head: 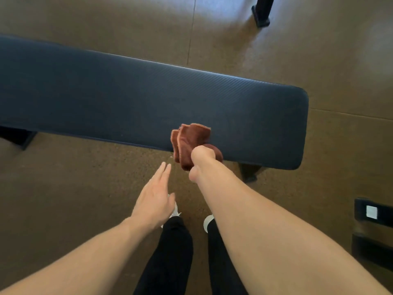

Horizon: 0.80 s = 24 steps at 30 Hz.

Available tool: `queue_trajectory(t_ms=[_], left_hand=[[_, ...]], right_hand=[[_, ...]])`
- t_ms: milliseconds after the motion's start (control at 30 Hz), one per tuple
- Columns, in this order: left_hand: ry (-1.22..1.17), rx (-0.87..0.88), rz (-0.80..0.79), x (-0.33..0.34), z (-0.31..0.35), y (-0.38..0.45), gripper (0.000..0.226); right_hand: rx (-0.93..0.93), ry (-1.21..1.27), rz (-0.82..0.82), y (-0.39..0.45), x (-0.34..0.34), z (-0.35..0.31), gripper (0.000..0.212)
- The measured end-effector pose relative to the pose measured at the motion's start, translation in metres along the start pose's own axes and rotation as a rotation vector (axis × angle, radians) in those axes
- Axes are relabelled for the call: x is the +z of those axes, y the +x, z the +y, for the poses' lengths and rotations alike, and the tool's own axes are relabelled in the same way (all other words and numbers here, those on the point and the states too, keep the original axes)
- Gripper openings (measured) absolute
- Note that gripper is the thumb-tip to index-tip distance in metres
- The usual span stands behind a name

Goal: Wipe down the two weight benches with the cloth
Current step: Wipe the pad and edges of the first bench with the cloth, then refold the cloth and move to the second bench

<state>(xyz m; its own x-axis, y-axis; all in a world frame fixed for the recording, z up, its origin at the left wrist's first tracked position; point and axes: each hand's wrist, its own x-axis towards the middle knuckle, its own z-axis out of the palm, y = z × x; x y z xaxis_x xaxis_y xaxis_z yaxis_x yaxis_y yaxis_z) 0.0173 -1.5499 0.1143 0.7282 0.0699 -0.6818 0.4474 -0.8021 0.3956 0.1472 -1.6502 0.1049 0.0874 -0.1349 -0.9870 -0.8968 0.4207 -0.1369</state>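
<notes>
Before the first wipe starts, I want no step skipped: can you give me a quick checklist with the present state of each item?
1. Cloth held: ok, right hand grips it, bunched.
2. Cloth flat on the bench pad: not ok, bunched at the near edge.
3. Left hand free: ok, open, short of the bench.
4. Nothing lying on the visible pad: ok.
5. Cloth damp: cannot tell.
6. Second bench in view: cannot tell.

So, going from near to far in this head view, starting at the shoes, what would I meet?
White shoes → open left hand → right hand gripping the rust-red cloth → dark blue bench pad → brown floor → black equipment leg.
</notes>
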Motion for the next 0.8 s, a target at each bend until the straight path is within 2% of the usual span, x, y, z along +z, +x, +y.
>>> queue_trajectory(t_ms=[67,133,233,333,400,467,633,800], left_hand=[[-0.039,-0.069,-0.008,-0.018,-0.017,-0.020,0.074],[-0.120,-0.150,-0.006,-0.038,-0.023,-0.037,0.061],[-0.321,-0.289,0.057,-0.070,-0.006,-0.060,0.043],[-0.575,-0.347,0.140,-0.109,0.031,-0.084,0.045],[-0.627,-0.318,0.154,-0.135,0.060,-0.098,0.047],[-0.655,-0.242,0.142,-0.156,0.094,-0.112,0.048],[-0.690,-0.024,-0.021,-0.184,0.190,-0.141,0.046],[-0.540,0.039,-0.088,-0.168,0.280,-0.141,0.050]], right_hand=[[0.052,-0.050,-0.147,-0.025,0.001,0.009,0.025],[-0.029,-0.159,-0.206,-0.053,-0.001,0.019,0.019],[-0.260,-0.425,-0.193,-0.095,-0.018,0.023,0.041],[-0.414,-0.642,-0.181,-0.148,-0.044,0.018,0.039],[-0.473,-0.706,-0.184,-0.180,-0.062,0.006,0.035],[-0.539,-0.781,-0.187,-0.213,-0.080,-0.008,0.041],[-0.732,-0.959,-0.235,-0.283,-0.129,-0.046,0.052],[-0.852,-1.032,-0.315,-0.306,-0.199,-0.088,0.069]])
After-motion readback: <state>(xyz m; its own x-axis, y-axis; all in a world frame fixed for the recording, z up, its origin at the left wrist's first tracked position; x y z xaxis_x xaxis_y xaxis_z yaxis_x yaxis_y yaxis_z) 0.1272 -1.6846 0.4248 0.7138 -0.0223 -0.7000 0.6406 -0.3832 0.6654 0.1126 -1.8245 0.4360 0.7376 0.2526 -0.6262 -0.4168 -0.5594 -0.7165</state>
